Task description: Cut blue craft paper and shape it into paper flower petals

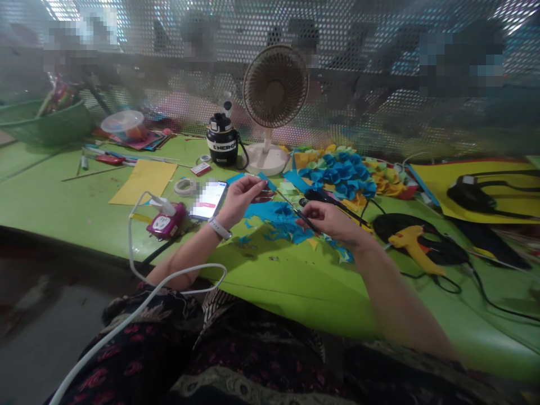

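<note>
At the upper left of the frame a green basket (42,126) sits on the green table (63,208), with a clear lidded tub (123,122) just right of it. Below these a yellow paper sheet (143,181) lies flat. Right of it is a tape roll (184,187), and lower down a pink plug block (166,220). Its white cable (139,304) loops off the table edge and across your lap.

A lit phone (208,199) lies just beside your left hand (240,199), which is raised left of centre. Thumb and fingers are pinched on one end of a blue paper strip (265,180). Behind it, a black jug (221,140) and a small fan (274,95) stand upright against the perforated screen.

Between your hands, blue paper scraps (278,219) are strewn on the table. A thin dark stick (291,205) slants over them from near the strip down into your right hand (331,220). The right hand's fingers are closed around its lower end. Whether the strip touches the stick is too blurred to tell.

A heap of blue paper flowers (341,171) lies above the right hand, with yellow paper ones around it. Right of your forearm a yellow glue gun (411,244) rests on its side on black cord. At the far right a large yellow sheet (498,211) carries a coiled black cable (468,194).
</note>
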Demonstrator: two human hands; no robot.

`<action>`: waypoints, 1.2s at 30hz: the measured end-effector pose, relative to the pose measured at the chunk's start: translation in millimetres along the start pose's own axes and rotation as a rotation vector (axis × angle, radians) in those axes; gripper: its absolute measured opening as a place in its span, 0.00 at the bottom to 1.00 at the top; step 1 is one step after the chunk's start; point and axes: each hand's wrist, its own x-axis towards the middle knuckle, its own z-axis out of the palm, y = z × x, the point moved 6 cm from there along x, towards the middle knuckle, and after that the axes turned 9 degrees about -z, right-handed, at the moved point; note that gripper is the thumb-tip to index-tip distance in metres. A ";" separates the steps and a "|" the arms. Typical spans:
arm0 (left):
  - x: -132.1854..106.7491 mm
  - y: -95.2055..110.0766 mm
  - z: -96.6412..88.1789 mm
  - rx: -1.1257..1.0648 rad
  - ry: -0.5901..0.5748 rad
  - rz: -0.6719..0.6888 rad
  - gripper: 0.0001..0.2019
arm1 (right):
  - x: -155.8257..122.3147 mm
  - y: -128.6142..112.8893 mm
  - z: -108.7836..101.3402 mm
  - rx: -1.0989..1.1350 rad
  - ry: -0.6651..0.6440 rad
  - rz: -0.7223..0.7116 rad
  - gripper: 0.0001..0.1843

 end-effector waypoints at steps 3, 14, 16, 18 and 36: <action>0.1 0.0 0.1 0.010 0.008 -0.005 0.19 | 0.1 -1.0 -0.2 -0.007 0.002 0.001 0.31; 2.5 -3.4 -4.1 0.015 0.006 0.012 0.21 | -0.5 -4.0 -0.2 -0.022 0.032 0.012 0.31; 2.9 -3.4 -5.6 0.017 0.030 0.000 0.21 | -0.4 -4.3 -0.6 -0.023 0.034 0.003 0.32; 4.1 -4.0 -6.9 0.011 0.050 -0.021 0.22 | -0.3 -4.2 -0.6 -0.027 0.028 0.002 0.32; 8.6 -11.1 -8.9 -0.048 0.039 -0.065 0.23 | 0.4 -5.2 3.3 -0.019 0.025 -0.003 0.32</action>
